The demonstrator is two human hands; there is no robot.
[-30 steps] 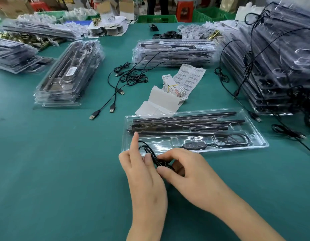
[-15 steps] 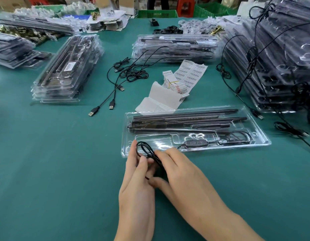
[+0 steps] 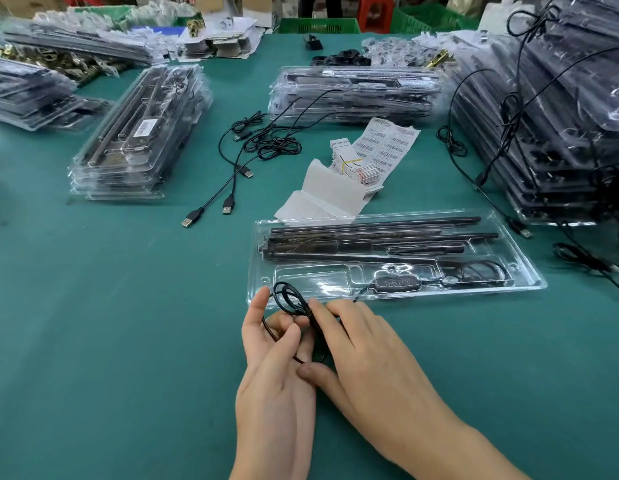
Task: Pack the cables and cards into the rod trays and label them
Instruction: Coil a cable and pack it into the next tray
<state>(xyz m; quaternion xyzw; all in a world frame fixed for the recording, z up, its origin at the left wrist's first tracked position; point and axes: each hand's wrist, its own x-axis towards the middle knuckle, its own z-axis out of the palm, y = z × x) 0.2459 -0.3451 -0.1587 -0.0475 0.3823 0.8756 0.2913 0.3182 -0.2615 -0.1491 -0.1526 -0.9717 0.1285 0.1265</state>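
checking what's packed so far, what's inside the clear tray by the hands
The clear tray holds black rods, a controller and a cable loop. Glare obscures its left pocket.

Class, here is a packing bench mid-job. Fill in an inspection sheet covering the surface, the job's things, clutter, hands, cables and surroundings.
Surface: green table, bearing stock on three sides.
Job's things: open clear tray holds black rods and an inline controller; card bundle and barcode label sheet lie behind it.
Clutter: white backing paper beside the cards.
Hands: left hand and right hand both pinch a coiled cable at the tray's near edge.
Cables: loose USB cables lie mid-table; more drape over the right stack.
Surroundings: left stack and back stack of filled trays; green crates beyond.
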